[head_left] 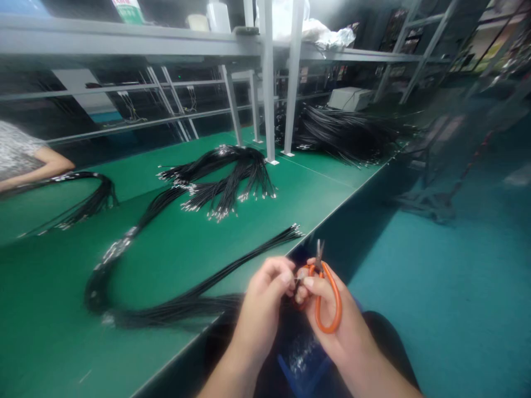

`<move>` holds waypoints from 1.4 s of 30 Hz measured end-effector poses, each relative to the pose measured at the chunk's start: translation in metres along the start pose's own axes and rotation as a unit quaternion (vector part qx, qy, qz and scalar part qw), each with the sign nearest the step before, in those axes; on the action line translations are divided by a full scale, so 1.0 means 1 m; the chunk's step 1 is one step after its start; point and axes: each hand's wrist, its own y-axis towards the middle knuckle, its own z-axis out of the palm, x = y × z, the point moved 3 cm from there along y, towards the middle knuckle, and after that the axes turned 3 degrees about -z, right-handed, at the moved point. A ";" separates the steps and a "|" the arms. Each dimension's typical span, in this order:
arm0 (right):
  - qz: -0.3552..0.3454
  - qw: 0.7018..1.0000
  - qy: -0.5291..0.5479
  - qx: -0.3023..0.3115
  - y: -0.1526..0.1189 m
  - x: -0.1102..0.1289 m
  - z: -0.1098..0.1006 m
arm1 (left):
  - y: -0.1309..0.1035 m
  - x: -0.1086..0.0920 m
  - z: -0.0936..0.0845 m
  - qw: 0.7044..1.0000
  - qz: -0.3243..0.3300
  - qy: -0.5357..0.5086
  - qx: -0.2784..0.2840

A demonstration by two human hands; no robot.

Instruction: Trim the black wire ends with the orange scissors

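Orange-handled scissors (pixel 329 298) rest in my right hand (pixel 327 304), their metal blades pointing up and slightly parted. The thumb and fingers of that hand also press on a small pale piece. My left hand (pixel 269 287) is closed in a pinch beside it, at the end of something thin and dark; its exact shape is too small to tell. Both hands are close together just off the table's front edge. A long bundle of black cables (pixel 166 312) with silvery ends curves over the green table (pixel 191 249) and passes behind my left wrist.
More black cables (pixel 236 171) are heaped mid-table, with a large pile (pixel 340 132) behind the white posts (pixel 269 83). At the left, a person's arm (pixel 53 163) rests by another bundle (pixel 91 193). A blue container (pixel 305 359) with small bits sits below my hands.
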 end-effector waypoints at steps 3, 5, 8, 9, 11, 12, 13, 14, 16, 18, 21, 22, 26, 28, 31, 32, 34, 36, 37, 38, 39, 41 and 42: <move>-0.002 1.000 0.006 -0.006 0.001 0.000 0.001 | 0.000 -0.001 -0.002 0.999 0.010 0.041 -0.010; -0.003 1.000 0.012 -0.005 0.001 0.000 0.002 | 0.000 -0.003 -0.004 0.997 0.023 0.066 -0.014; 0.000 1.000 0.019 -0.002 0.001 0.001 0.003 | -0.001 -0.009 -0.009 0.982 0.086 0.163 -0.044; 0.002 1.000 0.021 -0.001 0.002 0.001 0.004 | -0.002 -0.013 -0.010 0.962 0.130 0.231 -0.060; 0.003 1.000 0.028 0.002 0.002 0.002 0.006 | -0.006 -0.021 -0.009 0.897 0.223 0.372 -0.086; 0.003 0.999 0.032 0.006 0.001 0.002 0.007 | -0.007 -0.025 -0.008 0.864 0.256 0.424 -0.091; 0.004 0.999 0.036 0.011 0.001 0.002 0.009 | -0.008 -0.027 -0.007 0.840 0.275 0.458 -0.091; 0.005 0.999 0.040 0.017 0.001 0.002 0.011 | -0.008 -0.028 -0.007 0.827 0.283 0.476 -0.094; 0.006 0.999 0.044 0.024 0.001 0.003 0.014 | -0.010 -0.032 -0.010 0.814 0.295 0.485 -0.121; 0.002 0.999 0.041 0.021 0.000 0.003 0.015 | -0.012 -0.034 -0.014 0.805 0.293 0.495 -0.146; -0.010 0.999 0.030 0.020 0.001 0.004 0.017 | -0.012 -0.029 -0.015 0.860 0.194 0.463 -0.091; -0.015 0.999 0.025 0.026 0.001 0.005 0.017 | -0.013 -0.026 -0.013 0.883 0.152 0.440 -0.062; -0.035 0.999 -0.016 0.035 0.002 0.008 0.019 | -0.013 -0.020 -0.010 0.915 0.103 0.386 -0.051; -0.072 0.996 -0.049 0.017 0.002 0.012 0.019 | -0.012 -0.020 -0.011 0.919 0.101 0.374 -0.067; -0.136 0.986 -0.096 0.002 0.003 0.019 0.022 | -0.010 -0.019 -0.012 0.925 0.089 0.363 -0.066; -0.145 0.984 -0.108 0.003 0.004 0.020 0.024 | -0.010 -0.019 -0.012 0.927 0.086 0.361 -0.063; -0.142 0.983 -0.120 0.007 0.005 0.019 0.026 | -0.010 -0.019 -0.012 0.932 0.079 0.349 -0.060; -0.133 0.984 -0.115 0.009 0.006 0.016 0.026 | -0.011 -0.018 -0.012 0.940 0.070 0.329 -0.066; -0.130 0.985 -0.112 0.009 0.006 0.015 0.025 | -0.011 -0.018 -0.012 0.943 0.065 0.319 -0.070; -0.130 0.985 -0.114 0.009 0.006 0.013 0.023 | -0.011 -0.017 -0.013 0.945 0.062 0.312 -0.074; -0.133 0.983 -0.123 0.007 0.006 0.012 0.021 | -0.011 -0.017 -0.014 0.946 0.061 0.308 -0.077; -0.149 0.976 -0.156 -0.003 0.005 0.012 0.015 | -0.010 -0.016 -0.015 0.948 0.059 0.303 -0.083; -0.161 0.971 -0.175 -0.010 0.004 0.012 0.013 | -0.009 -0.015 -0.016 0.948 0.058 0.302 -0.086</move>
